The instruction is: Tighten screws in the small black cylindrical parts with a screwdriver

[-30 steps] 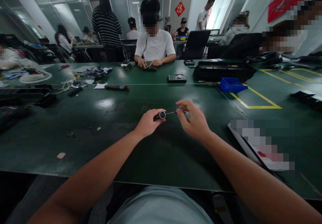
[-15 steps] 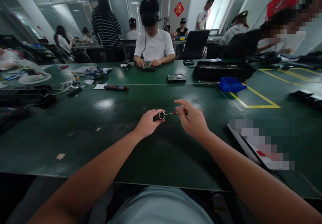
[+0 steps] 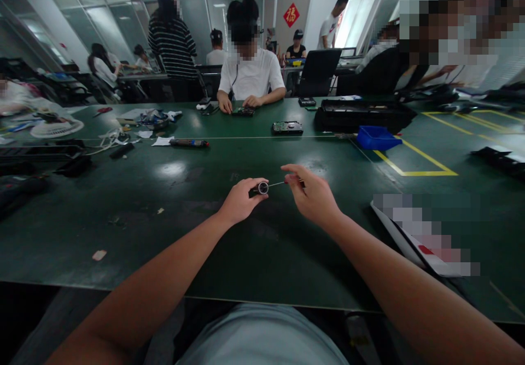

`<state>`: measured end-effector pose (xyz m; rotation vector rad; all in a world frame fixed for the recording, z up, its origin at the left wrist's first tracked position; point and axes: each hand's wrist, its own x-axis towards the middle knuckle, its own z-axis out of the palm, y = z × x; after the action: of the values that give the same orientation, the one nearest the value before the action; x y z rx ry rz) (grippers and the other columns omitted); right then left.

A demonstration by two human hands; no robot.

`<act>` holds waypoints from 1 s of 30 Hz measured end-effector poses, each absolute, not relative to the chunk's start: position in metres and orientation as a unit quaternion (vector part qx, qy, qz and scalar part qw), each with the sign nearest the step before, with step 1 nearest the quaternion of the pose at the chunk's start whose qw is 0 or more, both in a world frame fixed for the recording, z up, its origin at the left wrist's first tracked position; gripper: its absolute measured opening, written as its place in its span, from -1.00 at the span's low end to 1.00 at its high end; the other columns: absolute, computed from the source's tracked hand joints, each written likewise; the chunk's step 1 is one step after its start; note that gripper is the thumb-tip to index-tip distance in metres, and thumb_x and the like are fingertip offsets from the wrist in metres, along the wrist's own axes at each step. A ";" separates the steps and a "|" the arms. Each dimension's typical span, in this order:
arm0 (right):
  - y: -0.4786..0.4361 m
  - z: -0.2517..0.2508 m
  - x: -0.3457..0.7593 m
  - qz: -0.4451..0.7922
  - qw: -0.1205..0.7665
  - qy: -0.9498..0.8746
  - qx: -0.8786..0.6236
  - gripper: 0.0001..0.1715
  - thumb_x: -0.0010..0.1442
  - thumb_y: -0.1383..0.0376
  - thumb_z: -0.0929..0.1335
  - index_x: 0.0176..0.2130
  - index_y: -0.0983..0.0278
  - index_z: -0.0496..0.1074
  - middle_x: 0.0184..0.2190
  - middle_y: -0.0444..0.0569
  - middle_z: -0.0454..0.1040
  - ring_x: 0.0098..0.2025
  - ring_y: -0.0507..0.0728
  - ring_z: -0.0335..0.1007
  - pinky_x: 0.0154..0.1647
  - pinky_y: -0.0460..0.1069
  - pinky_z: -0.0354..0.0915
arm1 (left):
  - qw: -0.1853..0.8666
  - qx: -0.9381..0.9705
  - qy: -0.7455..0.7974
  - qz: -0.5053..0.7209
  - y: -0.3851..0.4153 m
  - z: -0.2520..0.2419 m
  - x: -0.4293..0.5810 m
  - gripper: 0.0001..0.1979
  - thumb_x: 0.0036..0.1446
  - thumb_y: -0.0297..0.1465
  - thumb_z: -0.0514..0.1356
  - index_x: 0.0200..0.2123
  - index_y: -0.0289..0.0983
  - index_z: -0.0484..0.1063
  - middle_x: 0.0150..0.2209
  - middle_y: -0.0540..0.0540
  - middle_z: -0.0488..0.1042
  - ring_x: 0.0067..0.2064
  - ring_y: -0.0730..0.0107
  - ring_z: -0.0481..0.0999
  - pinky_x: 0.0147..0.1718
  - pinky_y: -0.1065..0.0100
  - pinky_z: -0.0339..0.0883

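My left hand (image 3: 241, 200) pinches a small dark part with a silvery round ring (image 3: 263, 188) between thumb and fingers, above the green table (image 3: 229, 266). To its right, my right hand (image 3: 309, 193) is closed on a screwdriver with a reddish handle. The thin shaft of the screwdriver (image 3: 276, 184) points left, its tip at or close to the ring. Most of the handle is hidden by my right fingers, and the back of the dark part by my left ones.
Ahead lie a circuit-board device (image 3: 287, 128), a black tray (image 3: 365, 116), a blue bin (image 3: 378, 137) and a dark pen-shaped tool (image 3: 189, 142). A white package (image 3: 426, 245) is at right. A person in white (image 3: 251, 75) works opposite.
My right hand has shifted very slightly left and its fingers have moved a little on the screwdriver. My left hand is almost still. The person opposite has moved a hand slightly left.
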<state>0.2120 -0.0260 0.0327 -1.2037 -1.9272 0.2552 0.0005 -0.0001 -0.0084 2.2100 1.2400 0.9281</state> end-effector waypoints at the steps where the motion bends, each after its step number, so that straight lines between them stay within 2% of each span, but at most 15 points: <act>1: -0.026 0.033 0.212 0.101 0.416 -0.772 -0.469 -0.65 0.36 0.27 0.22 0.05 0.22 0.46 -0.27 0.04 0.58 -0.30 0.16 0.48 -0.27 0.05 0.32 | 0.221 0.799 0.448 0.336 0.000 -0.009 0.001 -0.62 0.17 -0.36 0.30 0.07 -0.15 0.45 0.00 -0.08 0.53 0.04 0.19 0.47 0.09 0.09 0.29; 4: -0.026 0.033 0.212 0.099 0.420 -0.783 -0.447 -0.64 0.35 0.32 0.20 0.02 0.22 0.48 -0.21 0.05 0.56 -0.22 0.17 0.47 -0.20 0.06 0.32 | 0.222 0.797 0.446 0.341 0.000 -0.009 0.001 -0.62 0.17 -0.36 0.30 0.07 -0.14 0.45 0.00 -0.08 0.53 0.05 0.20 0.47 0.10 0.10 0.29; 10: -0.026 0.033 0.212 0.107 0.430 -0.775 -0.451 -0.67 0.34 0.32 0.22 -0.03 0.21 0.52 -0.25 0.01 0.56 -0.25 0.15 0.46 -0.22 0.05 0.32 | 0.223 0.796 0.446 0.345 -0.001 -0.008 0.001 -0.63 0.18 -0.36 0.30 0.07 -0.15 0.45 0.00 -0.09 0.53 0.05 0.20 0.47 0.10 0.08 0.29; 16: -0.024 0.033 0.213 0.108 0.404 -0.754 -0.507 -0.63 0.34 0.16 0.28 0.04 0.23 0.51 -0.47 -0.06 0.54 -0.52 0.09 0.39 -0.43 0.00 0.24 | 0.220 0.794 0.449 0.346 -0.001 -0.007 0.000 -0.64 0.19 -0.36 0.28 0.07 -0.15 0.45 -0.01 -0.08 0.53 0.04 0.20 0.47 0.08 0.10 0.30; 18: -0.024 0.033 0.213 0.112 0.404 -0.752 -0.508 -0.63 0.34 0.16 0.28 0.04 0.21 0.51 -0.46 -0.07 0.56 -0.55 0.07 0.37 -0.46 -0.01 0.24 | 0.220 0.794 0.450 0.344 -0.001 -0.007 0.000 -0.64 0.19 -0.36 0.29 0.07 -0.15 0.45 -0.01 -0.08 0.53 0.04 0.19 0.48 0.08 0.09 0.30; 24: -0.027 0.033 0.210 0.098 0.415 -0.779 -0.460 -0.67 0.35 0.28 0.24 -0.03 0.18 0.54 -0.27 0.00 0.58 -0.28 0.16 0.48 -0.25 0.05 0.33 | 0.227 0.792 0.444 0.352 0.000 -0.009 0.000 -0.62 0.18 -0.37 0.29 0.08 -0.16 0.45 0.02 -0.10 0.52 0.06 0.20 0.47 0.12 0.09 0.29; 30: -0.026 0.032 0.212 0.087 0.414 -0.781 -0.460 -0.67 0.35 0.32 0.22 -0.06 0.22 0.54 -0.29 0.02 0.55 -0.26 0.16 0.45 -0.22 0.06 0.32 | 0.229 0.797 0.442 0.341 -0.001 -0.008 0.001 -0.63 0.19 -0.35 0.28 0.08 -0.14 0.45 0.01 -0.08 0.53 0.05 0.21 0.47 0.10 0.09 0.30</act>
<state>0.2116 -0.0257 0.0324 -1.1551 -1.9619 0.2196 0.0011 -0.0008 -0.0079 2.1953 1.2175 0.9381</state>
